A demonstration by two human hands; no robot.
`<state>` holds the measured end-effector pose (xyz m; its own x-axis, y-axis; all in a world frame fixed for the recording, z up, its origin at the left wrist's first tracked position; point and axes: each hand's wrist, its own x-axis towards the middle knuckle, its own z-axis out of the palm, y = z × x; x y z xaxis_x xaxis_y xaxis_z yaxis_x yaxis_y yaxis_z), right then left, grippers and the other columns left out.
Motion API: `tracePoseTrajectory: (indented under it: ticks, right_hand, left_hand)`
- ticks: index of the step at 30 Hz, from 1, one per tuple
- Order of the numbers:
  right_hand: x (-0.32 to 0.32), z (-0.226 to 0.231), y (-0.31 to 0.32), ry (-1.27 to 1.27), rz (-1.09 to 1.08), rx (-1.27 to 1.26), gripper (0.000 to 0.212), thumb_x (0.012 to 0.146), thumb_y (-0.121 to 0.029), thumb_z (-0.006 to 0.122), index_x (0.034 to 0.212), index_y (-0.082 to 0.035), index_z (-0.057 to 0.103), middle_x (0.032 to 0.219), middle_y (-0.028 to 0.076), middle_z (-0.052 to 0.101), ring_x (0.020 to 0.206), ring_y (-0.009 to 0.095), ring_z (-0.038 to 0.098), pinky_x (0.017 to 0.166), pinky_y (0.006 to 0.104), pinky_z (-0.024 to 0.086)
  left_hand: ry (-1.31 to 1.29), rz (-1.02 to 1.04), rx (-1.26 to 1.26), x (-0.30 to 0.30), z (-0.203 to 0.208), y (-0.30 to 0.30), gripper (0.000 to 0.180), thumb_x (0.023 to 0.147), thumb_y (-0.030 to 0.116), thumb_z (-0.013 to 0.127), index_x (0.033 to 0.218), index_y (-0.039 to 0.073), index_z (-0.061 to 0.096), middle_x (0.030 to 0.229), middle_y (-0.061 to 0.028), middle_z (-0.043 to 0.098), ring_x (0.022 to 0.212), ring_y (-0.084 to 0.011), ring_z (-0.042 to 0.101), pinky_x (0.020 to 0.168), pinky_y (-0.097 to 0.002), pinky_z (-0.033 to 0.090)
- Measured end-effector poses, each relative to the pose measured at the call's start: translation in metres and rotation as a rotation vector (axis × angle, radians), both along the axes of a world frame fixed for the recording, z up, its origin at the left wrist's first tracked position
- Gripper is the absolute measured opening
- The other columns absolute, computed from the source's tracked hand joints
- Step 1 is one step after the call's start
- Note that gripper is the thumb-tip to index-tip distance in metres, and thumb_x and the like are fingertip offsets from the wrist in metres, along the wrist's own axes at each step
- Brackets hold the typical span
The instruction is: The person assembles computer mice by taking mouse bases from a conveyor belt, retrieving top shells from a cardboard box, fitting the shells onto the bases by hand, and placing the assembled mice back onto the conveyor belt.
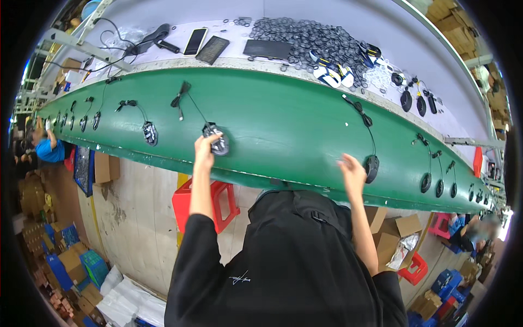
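My left hand (205,151) grips the near left side of a computer mouse (220,144) on the green conveyor belt (283,125). That mouse shows a patterned, grey-and-black inside or underside; which of these I cannot tell. Its bundled cable (180,98) lies stretched toward the back. At my right, a black mouse (372,168) rests on the belt with its cable (359,110) running to the far edge. My right hand (353,174) hovers just left of it, fingers loosely apart and slightly blurred, holding nothing. Further left lies another patterned mouse (150,133).
Behind the belt, a shelf carries a heap of small dark rings (321,46), a phone (195,42), dark flat trays (267,49) and a handheld scanner (166,45). More corded mice (426,182) line the belt. A red stool (226,207) and cardboard boxes (392,240) stand below. Co-workers sit at both ends.
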<state>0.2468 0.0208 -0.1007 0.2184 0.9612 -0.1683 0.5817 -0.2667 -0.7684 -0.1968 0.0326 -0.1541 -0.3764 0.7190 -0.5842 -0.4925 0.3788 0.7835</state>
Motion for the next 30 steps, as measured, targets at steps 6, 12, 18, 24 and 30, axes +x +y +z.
tracePoseTrajectory:
  ticks: [6, 12, 18, 24, 30]
  right_hand:
    - [-0.131, 0.088, 0.003, 0.11, 0.705, 0.264, 0.028, 0.078, -0.016, 0.077, 0.101, -0.004, 0.068, 0.086, 0.009, 0.067, 0.077, 0.02, 0.066, 0.07, 0.0305, 0.054]
    - [-0.138, 0.089, 0.005, 0.088, 0.613, 0.414, 0.024, 0.07, -0.01, 0.078, 0.09, -0.005, 0.067, 0.082, 0.006, 0.065, 0.067, 0.02, 0.061, 0.061, 0.0314, 0.051]
    - [-0.125, 0.106, -0.001, 0.319, 0.452, 0.24, 0.023, 0.074, -0.003, 0.077, 0.096, -0.002, 0.071, 0.08, 0.005, 0.067, 0.063, 0.011, 0.058, 0.056, 0.0242, 0.047]
    - [-0.12, 0.116, -0.004, 0.393, 0.423, 0.294, 0.02, 0.074, -0.002, 0.077, 0.093, -0.003, 0.073, 0.084, 0.007, 0.068, 0.069, 0.012, 0.062, 0.059, 0.0243, 0.049]
    - [-0.123, 0.124, -0.019, 0.321, 0.432, 0.374, 0.019, 0.072, -0.001, 0.078, 0.091, -0.003, 0.073, 0.085, 0.008, 0.068, 0.073, 0.014, 0.065, 0.063, 0.0266, 0.053]
  left_hand:
    - [-0.299, 0.03, 0.264, 0.142, 0.078, -0.018, 0.027, 0.085, 0.0, 0.066, 0.109, -0.002, 0.056, 0.101, -0.015, 0.066, 0.09, -0.0236, 0.067, 0.078, -0.0347, 0.056]
    - [-0.579, 0.035, 0.396, 0.183, 0.116, -0.025, 0.026, 0.098, 0.017, 0.051, 0.117, -0.001, 0.052, 0.108, -0.0182, 0.064, 0.097, -0.0229, 0.064, 0.083, -0.0347, 0.052]
    - [-0.529, -0.027, 0.445, 0.186, 0.143, -0.027, 0.034, 0.103, 0.021, 0.039, 0.119, -0.006, 0.052, 0.112, -0.0186, 0.062, 0.101, -0.023, 0.062, 0.091, -0.0363, 0.05]
    - [-0.448, -0.076, 0.516, 0.187, 0.161, -0.031, 0.034, 0.101, 0.018, 0.04, 0.122, -0.006, 0.049, 0.117, -0.019, 0.06, 0.111, -0.0269, 0.06, 0.095, -0.0398, 0.049]
    - [-0.269, -0.113, 0.565, 0.19, 0.174, -0.037, 0.044, 0.085, -0.005, 0.062, 0.126, -0.005, 0.046, 0.119, -0.0177, 0.059, 0.111, -0.0253, 0.06, 0.096, -0.0364, 0.048]
